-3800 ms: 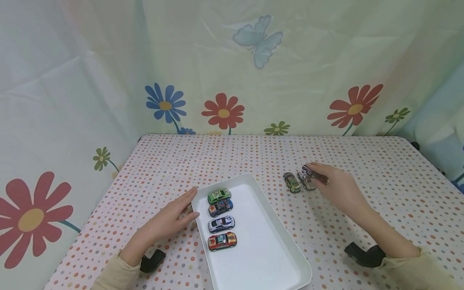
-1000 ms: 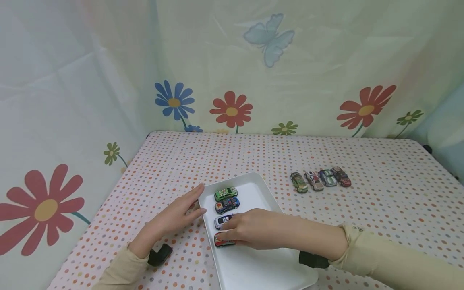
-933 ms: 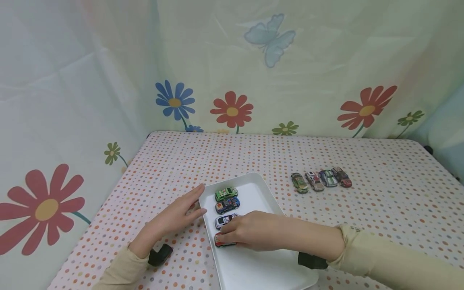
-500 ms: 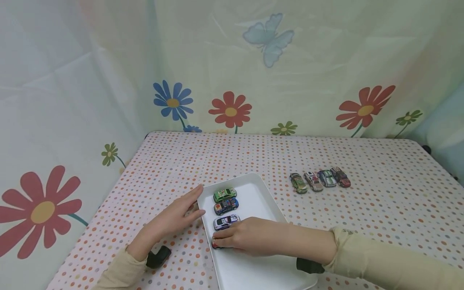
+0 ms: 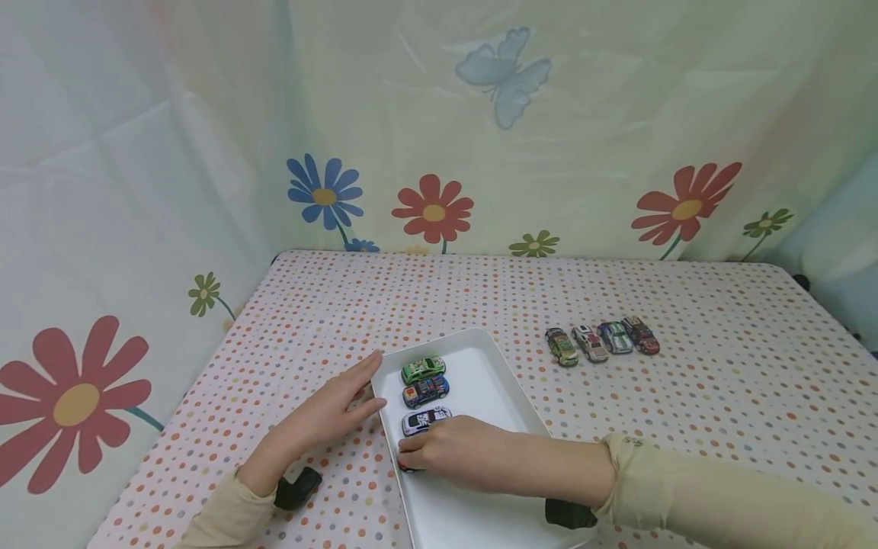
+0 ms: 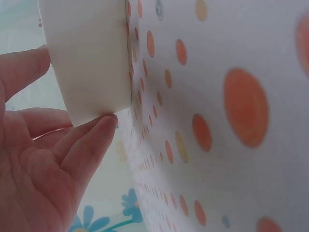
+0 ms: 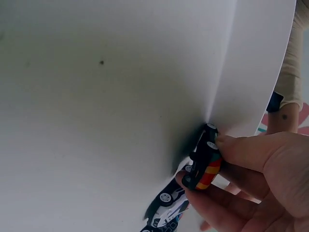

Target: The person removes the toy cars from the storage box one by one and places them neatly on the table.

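Note:
My right hand [image 5: 456, 454] is inside the white tray [image 5: 494, 374]. It pinches a red and yellow toy car [image 7: 208, 171] between thumb and fingers, near the tray's left wall. In the head view this car is almost wholly covered by the hand. Just beyond it in the tray stands a white toy car [image 5: 427, 420], then a dark blue toy car [image 5: 426, 391] and a green toy car [image 5: 423, 370]. My left hand [image 5: 322, 412] rests against the outside of the tray at its far left corner, fingers fairly straight; its fingertips [image 6: 108, 123] touch the wall.
Right of the tray, several toy cars stand side by side on the dotted tablecloth [image 5: 411, 297]: a green one [image 5: 562, 348], a white and red one [image 5: 590, 343], a silver-green one [image 5: 615, 337] and a dark red one [image 5: 641, 335]. A flowered curtain hangs behind the table.
From above the cars on the table, my right hand has come into the tray and taken hold of the red and yellow car. The table row grew. My left hand stayed at the tray.

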A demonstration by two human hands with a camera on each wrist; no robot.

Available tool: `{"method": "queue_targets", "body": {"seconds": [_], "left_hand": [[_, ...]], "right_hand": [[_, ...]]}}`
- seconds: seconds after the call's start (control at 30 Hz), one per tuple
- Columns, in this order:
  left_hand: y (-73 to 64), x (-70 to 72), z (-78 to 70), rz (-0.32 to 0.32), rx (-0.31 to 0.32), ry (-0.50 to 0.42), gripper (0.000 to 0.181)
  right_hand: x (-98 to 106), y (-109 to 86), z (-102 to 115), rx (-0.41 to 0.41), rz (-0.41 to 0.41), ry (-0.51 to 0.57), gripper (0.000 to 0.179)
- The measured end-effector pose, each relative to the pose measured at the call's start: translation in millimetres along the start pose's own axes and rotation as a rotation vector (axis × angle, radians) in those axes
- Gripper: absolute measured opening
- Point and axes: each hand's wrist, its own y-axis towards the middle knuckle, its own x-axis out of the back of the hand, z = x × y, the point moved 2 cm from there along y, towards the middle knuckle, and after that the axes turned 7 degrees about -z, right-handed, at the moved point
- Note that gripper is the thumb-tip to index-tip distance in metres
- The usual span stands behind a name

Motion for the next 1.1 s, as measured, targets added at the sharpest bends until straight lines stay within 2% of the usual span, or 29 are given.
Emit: {"method": "queue_targets", "body": {"seconds": [0.1, 0.2, 0.37, 0.5, 0.6, 0.7, 0.83, 0.97, 1.1], "left_hand": [[0.5, -0.8, 0.5, 0.003, 0.006, -0.004, 0.066], [0.2, -1.1, 0.7, 0.007, 0.014, -0.005, 0.066], [-0.3, -1.0, 1.4, 0.001, 0.023, 0.003, 0.066], [-0.4, -0.1, 1.1, 0.000, 0.029, 0.003, 0.067], [-0.5, 0.6, 0.6, 0.002, 0.030, 0.003, 0.067], [-0.4, 0.7, -0.2, 0.006, 0.026, -0.002, 0.067], [-0.1, 0.1, -0.7, 0.002, 0.026, -0.008, 0.066], [-0.2, -0.7, -0.7, -0.007, 0.031, -0.008, 0.066], [-0.5, -0.5, -0.7, -0.009, 0.034, -0.003, 0.067]], "right_hand": [[5, -2.9, 1, -0.084, -0.011, 0.044, 0.031], [18, -10.0, 0, -0.187, -0.067, 0.105, 0.031], [42, -32.1, -15, -0.370, -0.254, 0.218, 0.035], [49, -60.2, -34, -0.517, -0.417, 0.200, 0.038], [45, -83.6, -49, -0.642, -0.481, 0.184, 0.040], [38, -105.1, -61, -0.773, -0.474, 0.188, 0.041], [29, -128.2, -71, -0.906, -0.450, 0.220, 0.042], [22, -145.1, -76, -0.987, -0.447, 0.218, 0.041], [16, -155.2, -78, -1.033, -0.420, 0.165, 0.037]]}}
